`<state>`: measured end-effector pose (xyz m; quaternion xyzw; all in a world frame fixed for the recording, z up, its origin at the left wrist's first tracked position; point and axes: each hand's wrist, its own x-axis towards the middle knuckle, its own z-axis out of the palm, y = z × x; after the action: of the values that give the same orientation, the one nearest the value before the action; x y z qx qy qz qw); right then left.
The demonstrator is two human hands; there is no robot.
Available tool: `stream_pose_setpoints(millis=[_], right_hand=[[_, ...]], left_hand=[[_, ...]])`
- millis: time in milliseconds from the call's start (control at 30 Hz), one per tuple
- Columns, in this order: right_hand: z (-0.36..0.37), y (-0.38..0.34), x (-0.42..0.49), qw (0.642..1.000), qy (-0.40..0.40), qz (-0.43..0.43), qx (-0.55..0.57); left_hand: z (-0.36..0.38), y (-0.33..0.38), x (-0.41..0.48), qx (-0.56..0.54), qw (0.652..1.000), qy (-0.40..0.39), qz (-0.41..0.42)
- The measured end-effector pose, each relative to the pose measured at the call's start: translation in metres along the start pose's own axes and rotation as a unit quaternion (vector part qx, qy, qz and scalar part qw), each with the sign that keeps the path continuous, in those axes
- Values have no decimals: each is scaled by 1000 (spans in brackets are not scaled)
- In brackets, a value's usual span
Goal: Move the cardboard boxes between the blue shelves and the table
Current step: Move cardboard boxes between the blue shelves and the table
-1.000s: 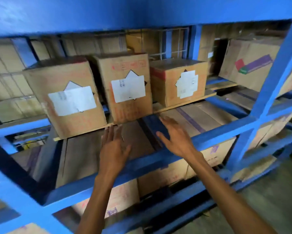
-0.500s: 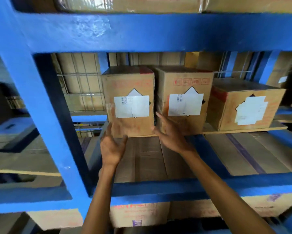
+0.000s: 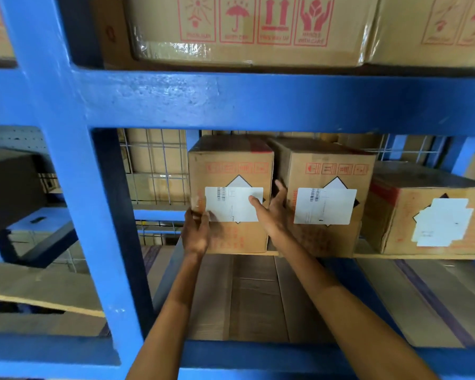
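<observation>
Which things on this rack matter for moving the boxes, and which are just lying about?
Job: tall brown cardboard box with white label, between left hand and right hand; middle cardboard box; low cardboard box at right; blue metal shelf frame.
Lying about: wire mesh panel behind; flattened cardboard sheets below; dark box at left.

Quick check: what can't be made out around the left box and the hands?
Head view only.
- Right hand, fingertips: hidden in the gap between left box and middle box.
- Left hand, fingers: behind the box's left corner.
- Label print: too small, blurred.
- Table: out of frame.
</observation>
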<state>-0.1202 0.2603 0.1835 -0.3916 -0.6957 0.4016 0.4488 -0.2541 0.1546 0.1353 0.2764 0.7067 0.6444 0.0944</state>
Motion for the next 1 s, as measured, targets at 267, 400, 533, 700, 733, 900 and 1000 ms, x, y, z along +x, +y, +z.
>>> stream_pose_setpoints(millis=[267, 400, 533, 700, 733, 900, 1000], right_hand=[[-11, -2, -18, 996, -83, -6, -24], [-21, 1, -41, 994, -103, -37, -30], [-30, 3, -62, 994, -89, -60, -32], [-43, 2, -76, 992, -86, -77, -48], [-46, -2, -75, 992, -83, -83, -53], [-56, -37, -59, 985, -39, -144, -92], [-64, -63, -46, 970, -25, -188, -155]], left_hand=[[-4, -9, -20, -16, 1000, 2, 22], [-15, -18, -43, -30, 999, -1, 27], [-29, -17, -69, -62, 997, -7, 36], [-34, -18, -90, -29, 998, 45, 24], [-33, -19, -92, -30, 998, 51, 22], [-23, -30, -92, -46, 995, 85, -22], [-10, -40, -96, -120, 970, 139, -162]])
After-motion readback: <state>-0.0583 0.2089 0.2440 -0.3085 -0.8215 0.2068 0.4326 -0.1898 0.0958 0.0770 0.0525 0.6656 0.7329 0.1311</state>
